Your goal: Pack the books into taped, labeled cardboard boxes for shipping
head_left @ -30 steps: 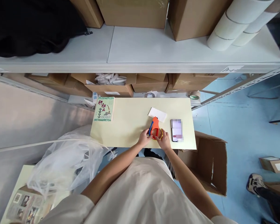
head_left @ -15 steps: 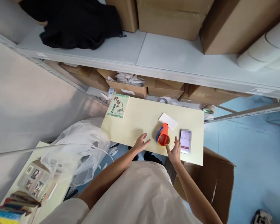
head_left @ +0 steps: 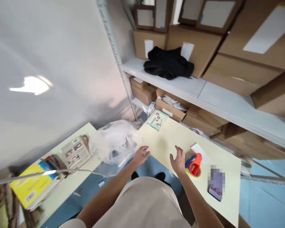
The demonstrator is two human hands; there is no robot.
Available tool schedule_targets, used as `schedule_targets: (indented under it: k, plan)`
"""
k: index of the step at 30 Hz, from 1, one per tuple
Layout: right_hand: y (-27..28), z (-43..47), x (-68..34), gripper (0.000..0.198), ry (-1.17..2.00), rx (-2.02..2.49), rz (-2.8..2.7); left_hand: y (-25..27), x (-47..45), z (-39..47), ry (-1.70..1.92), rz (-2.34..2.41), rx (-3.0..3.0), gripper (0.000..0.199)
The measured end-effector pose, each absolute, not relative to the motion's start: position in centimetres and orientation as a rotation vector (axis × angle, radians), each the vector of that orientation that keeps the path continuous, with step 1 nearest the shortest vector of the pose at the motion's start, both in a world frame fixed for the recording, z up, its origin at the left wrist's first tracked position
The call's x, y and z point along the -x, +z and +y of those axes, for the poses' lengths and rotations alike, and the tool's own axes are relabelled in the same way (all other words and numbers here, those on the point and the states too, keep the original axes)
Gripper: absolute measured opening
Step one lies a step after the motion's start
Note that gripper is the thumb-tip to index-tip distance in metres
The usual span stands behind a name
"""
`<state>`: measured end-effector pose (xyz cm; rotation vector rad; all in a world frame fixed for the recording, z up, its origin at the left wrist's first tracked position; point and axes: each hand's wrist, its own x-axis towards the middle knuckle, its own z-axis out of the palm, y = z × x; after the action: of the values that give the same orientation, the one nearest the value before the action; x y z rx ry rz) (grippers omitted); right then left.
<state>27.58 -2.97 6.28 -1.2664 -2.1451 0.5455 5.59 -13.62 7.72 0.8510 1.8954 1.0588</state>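
My left hand (head_left: 141,155) hangs over the near left edge of the pale yellow table (head_left: 171,142), fingers apart and holding nothing. Above the same table, my right hand (head_left: 178,160) is open too, just left of an orange and blue tape dispenser (head_left: 195,164). Behind that dispenser lies a white card or paper (head_left: 199,152). A phone (head_left: 216,183), its screen partly blurred out, rests farther right. At the table's far left corner is a green-and-white book (head_left: 157,120) with red characters on its cover.
Left of the table a translucent plastic bag (head_left: 118,142) bulges beside a second table (head_left: 54,196) carrying several books, a yellow one (head_left: 35,183) among them. Behind stands a shelf (head_left: 204,91) with cardboard boxes (head_left: 244,74) and black clothing (head_left: 168,63). A pale rod (head_left: 68,171) crosses the left side.
The view has swung left, bringing more of the wall and the second table into sight. My right hand has moved from between dispenser and phone to the dispenser's left side. Both hands stay empty.
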Motion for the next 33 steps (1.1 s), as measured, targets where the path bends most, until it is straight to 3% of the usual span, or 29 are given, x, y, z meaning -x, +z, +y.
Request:
schedule_targets:
  k: [9, 16, 28, 33]
  plan:
    - [8.6, -8.6, -11.4, 0.044, 0.744, 0.828, -2.347, 9.0, 3.0, -26.0, 1.158, 2.143, -0.812, 0.032]
    - [9.5, -12.1, -4.9, 0.036, 1.006, 0.554, -2.540, 8.0, 5.2, -32.1, 1.200, 2.294, -0.606, 0.038]
    - [8.2, -9.2, -1.6, 0.030, 1.155, 0.319, -3.067, 7.4, 4.8, -32.0, 1.319, 2.298, -0.145, 0.036]
    - [6.3, -7.7, 2.0, 0.032, 1.211, 0.247, -3.238, 7.4, 5.5, -29.8, 1.205, 2.370, -0.089, 0.036]
